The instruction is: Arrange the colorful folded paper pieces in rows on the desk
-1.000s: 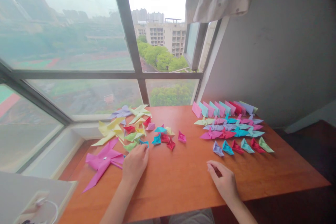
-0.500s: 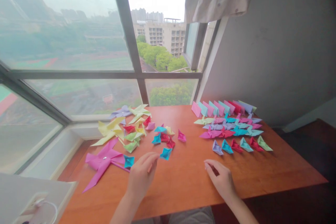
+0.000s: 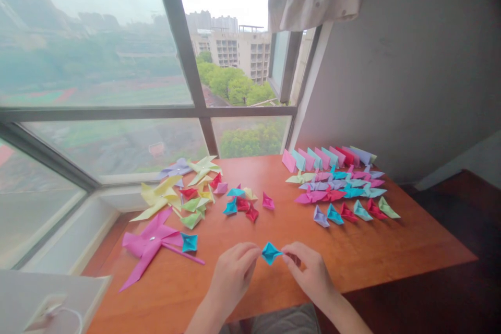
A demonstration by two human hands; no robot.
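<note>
A small blue paper boat (image 3: 271,253) is held above the front part of the wooden table (image 3: 242,242), its pointed ends to left and right. My left hand (image 3: 237,270) pinches its left tip, and my right hand (image 3: 307,270) pinches the right tip. Another blue paper boat (image 3: 190,242) lies by the stick of a large magenta pinwheel (image 3: 152,240). Beyond my hands sits a loose cluster of paper boats, with a red one (image 3: 252,212) and a magenta one (image 3: 268,201) nearest.
Right of my hands runs a row of boats, including a purple one (image 3: 321,216). Behind it stand paper cranes (image 3: 311,194) and a row of folded paper pieces (image 3: 307,160). A yellow pinwheel (image 3: 159,195) and green boats (image 3: 191,219) lie at left, near the window.
My left hand has picked up the blue boat from the left group and carried it right, toward me. My right hand has moved slightly left and taken its other tip.
</note>
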